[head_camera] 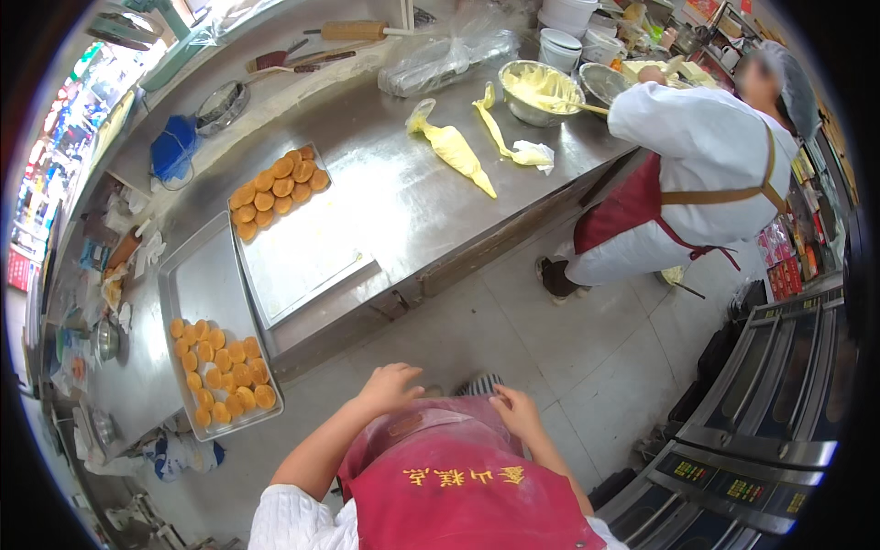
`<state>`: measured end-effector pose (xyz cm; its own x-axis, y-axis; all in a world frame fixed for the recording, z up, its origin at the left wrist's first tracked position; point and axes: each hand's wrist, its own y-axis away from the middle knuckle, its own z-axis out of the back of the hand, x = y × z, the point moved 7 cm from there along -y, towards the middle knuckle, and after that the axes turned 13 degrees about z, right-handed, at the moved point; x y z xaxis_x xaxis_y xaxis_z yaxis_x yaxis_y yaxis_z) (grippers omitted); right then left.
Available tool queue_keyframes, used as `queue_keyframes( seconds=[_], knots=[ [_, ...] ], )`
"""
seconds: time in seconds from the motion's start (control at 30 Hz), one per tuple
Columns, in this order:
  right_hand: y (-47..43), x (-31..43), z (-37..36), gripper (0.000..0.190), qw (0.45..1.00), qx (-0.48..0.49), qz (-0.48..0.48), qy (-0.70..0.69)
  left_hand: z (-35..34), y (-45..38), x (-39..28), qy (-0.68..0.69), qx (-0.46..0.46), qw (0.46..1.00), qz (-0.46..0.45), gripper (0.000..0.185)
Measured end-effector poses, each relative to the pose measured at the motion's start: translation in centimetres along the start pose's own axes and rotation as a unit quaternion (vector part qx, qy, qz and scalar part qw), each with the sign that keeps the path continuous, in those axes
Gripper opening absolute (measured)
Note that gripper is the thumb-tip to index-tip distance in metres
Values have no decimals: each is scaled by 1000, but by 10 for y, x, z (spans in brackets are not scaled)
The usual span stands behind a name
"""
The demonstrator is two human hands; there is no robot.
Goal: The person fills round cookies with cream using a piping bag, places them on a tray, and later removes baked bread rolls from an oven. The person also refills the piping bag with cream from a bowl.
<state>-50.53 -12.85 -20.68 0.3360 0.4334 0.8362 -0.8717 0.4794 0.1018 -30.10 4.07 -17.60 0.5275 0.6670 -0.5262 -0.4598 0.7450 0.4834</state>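
Observation:
My left hand [392, 390] hovers in front of my red apron [467, 495], its fingers apart and holding nothing. At the apron's other side is my right hand [517, 412], fingers loosely bent with nothing visible in them. Whether it touches the cloth is unclear. Left of me, a metal baking tray [199, 275] carries small round golden cakes [223, 361] at its near end. A second tray [302, 275] beside it has similar cakes [278, 184] grouped at its far end. A filled piping bag [454, 155] of pale yellow cream lies on the steel worktop [385, 165].
A co-worker [701, 158] in white with a red apron stands at the worktop, right. Near them are a bowl of yellow cream [543, 89] and a nearly flat piping bag [502, 130]. Metal deck ovens [742, 467] stand at right. A rolling pin [354, 30] rests on the back ledge.

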Motion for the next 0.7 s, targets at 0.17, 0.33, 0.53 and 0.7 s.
queue_keyframes(
  seconds=[0.17,0.33,0.53,0.7],
  knots=[
    [-108,-4,0,41,994,81,68,34,43,-35,28,48,-81,994,56,41],
    [-271,-24,16,57,989,63,103,84,83,-56,58,128,-158,967,153,39],
    [-480,2,39,94,960,-52,105,253,120,-45,100,229,-253,893,294,36],
    [-573,18,10,101,950,19,22,311,115,-15,139,293,-352,810,366,35]
  ],
)
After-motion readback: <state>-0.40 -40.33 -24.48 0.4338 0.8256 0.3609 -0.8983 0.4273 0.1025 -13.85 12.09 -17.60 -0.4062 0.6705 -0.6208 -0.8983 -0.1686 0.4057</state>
